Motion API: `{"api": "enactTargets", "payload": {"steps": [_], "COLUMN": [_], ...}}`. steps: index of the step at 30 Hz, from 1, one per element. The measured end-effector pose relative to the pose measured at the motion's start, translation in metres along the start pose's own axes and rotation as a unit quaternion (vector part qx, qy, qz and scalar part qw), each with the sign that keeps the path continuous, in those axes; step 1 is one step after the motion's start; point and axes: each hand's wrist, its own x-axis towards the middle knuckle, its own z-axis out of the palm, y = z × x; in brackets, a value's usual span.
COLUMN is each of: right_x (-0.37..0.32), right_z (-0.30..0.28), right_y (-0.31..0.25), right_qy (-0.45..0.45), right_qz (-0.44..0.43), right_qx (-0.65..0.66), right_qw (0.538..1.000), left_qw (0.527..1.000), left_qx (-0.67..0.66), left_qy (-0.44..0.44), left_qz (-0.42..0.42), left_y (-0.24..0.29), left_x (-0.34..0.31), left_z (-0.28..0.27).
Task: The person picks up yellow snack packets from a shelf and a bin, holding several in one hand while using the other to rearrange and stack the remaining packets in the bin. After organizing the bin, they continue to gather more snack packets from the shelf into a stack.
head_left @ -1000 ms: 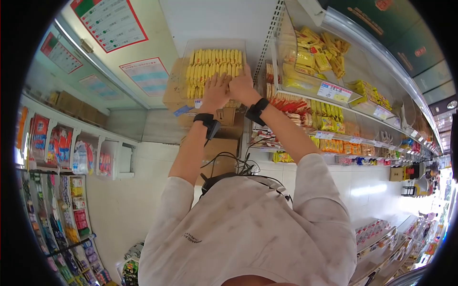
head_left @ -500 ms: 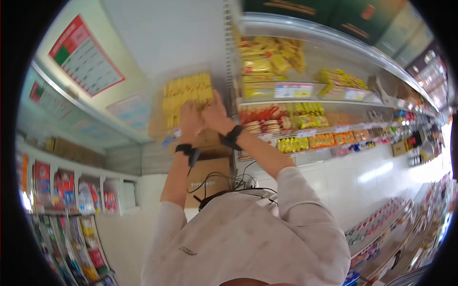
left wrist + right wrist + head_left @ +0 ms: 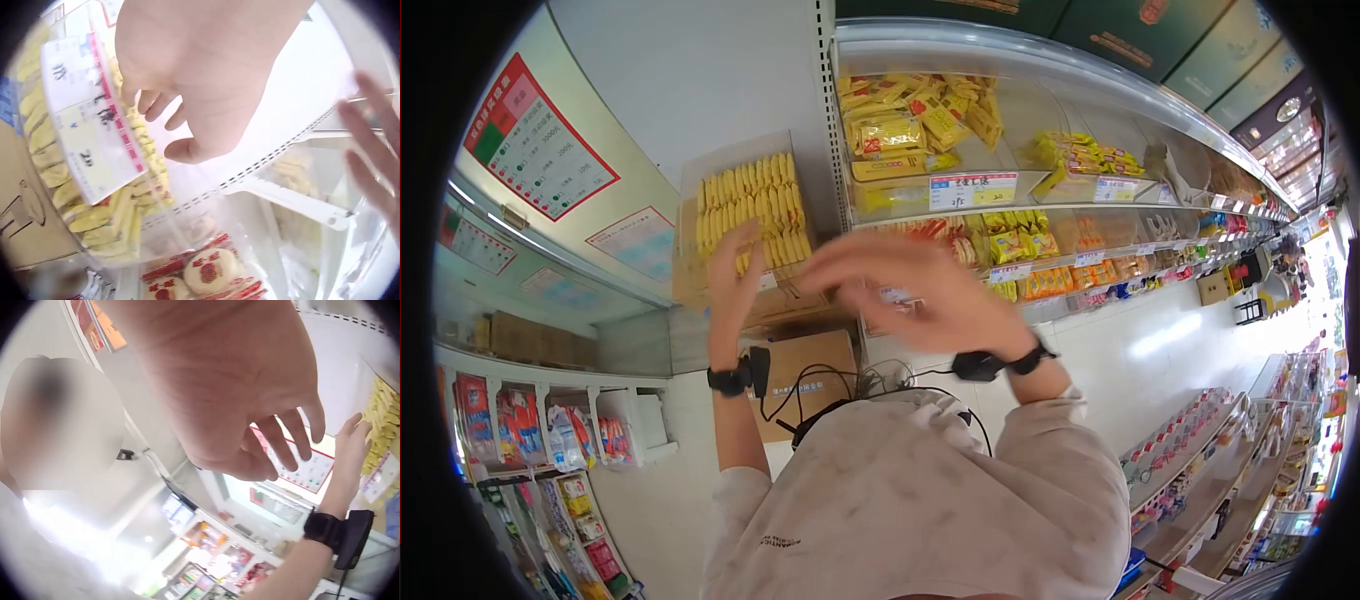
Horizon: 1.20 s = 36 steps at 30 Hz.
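Note:
Small yellow-wrapped packets stand in neat rows inside a clear plastic bin at the head view's upper left. My left hand is over the bin's near edge, in front of the rows. In the left wrist view its fingers hang loosely above the packets, beside a handwritten price tag on the bin's front. Raised and blurred, my right hand is to the right of the bin, away from it. Its fingers are spread, and nothing shows in its palm.
Cardboard boxes sit below the bin. To the right, shelves carry loose yellow packets and bagged snacks behind price tags. Black cables hang near my waist. A lower rack stands at the left.
My right hand has come off the packets and swung right, towards me. The left hand has separated from it and drawn back to the bin's near edge. The head view has turned right.

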Motion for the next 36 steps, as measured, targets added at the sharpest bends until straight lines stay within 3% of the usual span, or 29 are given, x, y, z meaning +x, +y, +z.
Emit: {"api": "enactTargets", "payload": {"steps": [1, 3, 4, 7, 10, 13, 19, 22, 25, 28, 31, 36], "right_x": [0.002, 0.023, 0.031, 0.052, 0.07, 0.087, 0.109, 0.105, 0.092, 0.082, 0.068, 0.025], "right_z": [-0.022, -0.062, -0.076, -0.124, -0.135, -0.132, -0.127, -0.129, -0.133, -0.129, -0.128, -0.087], "right_y": [-0.009, -0.001, -0.001, 0.057, 0.112, 0.118, 0.12, 0.125, 0.126, 0.11, 0.088, -0.001], "right_qy": [0.026, 0.064, 0.063, -0.079, -0.135, -0.23, -0.317, -0.28, -0.259, -0.163, -0.004, 0.134], "right_qz": [0.043, -0.038, 0.011, 0.061, 0.104, 0.208, 0.323, 0.341, 0.265, 0.21, 0.065, 0.019], "right_qx": [-0.008, -0.193, -0.211, -0.34, -0.379, -0.385, -0.407, -0.396, -0.313, -0.297, -0.388, -0.402], "right_qw": [0.999, 0.978, 0.975, 0.935, 0.91, 0.869, 0.794, 0.805, 0.874, 0.917, 0.919, 0.906], "left_qw": [1.0, 1.0, 1.0, 0.999, 0.997, 0.995, 0.993, 0.994, 0.995, 0.995, 0.995, 0.991], "left_qx": [-0.001, -0.003, -0.007, -0.025, -0.058, -0.073, -0.096, -0.089, -0.086, -0.081, -0.076, -0.126], "left_qy": [0.002, 0.004, 0.003, -0.003, -0.026, -0.051, -0.055, -0.048, -0.041, -0.033, -0.017, 0.017], "left_qz": [0.004, 0.017, 0.016, 0.027, 0.047, 0.051, 0.042, 0.046, 0.043, 0.051, 0.061, 0.047], "left_y": [0.024, 0.071, 0.088, 0.122, 0.138, 0.146, 0.145, 0.143, 0.142, 0.145, 0.141, 0.143], "left_x": [-0.004, -0.01, -0.015, -0.021, -0.029, -0.032, -0.035, -0.035, -0.033, -0.032, -0.032, -0.03], "left_z": [-0.005, -0.01, -0.01, -0.003, 0.007, 0.018, 0.023, 0.022, 0.022, 0.019, 0.015, 0.006]}}
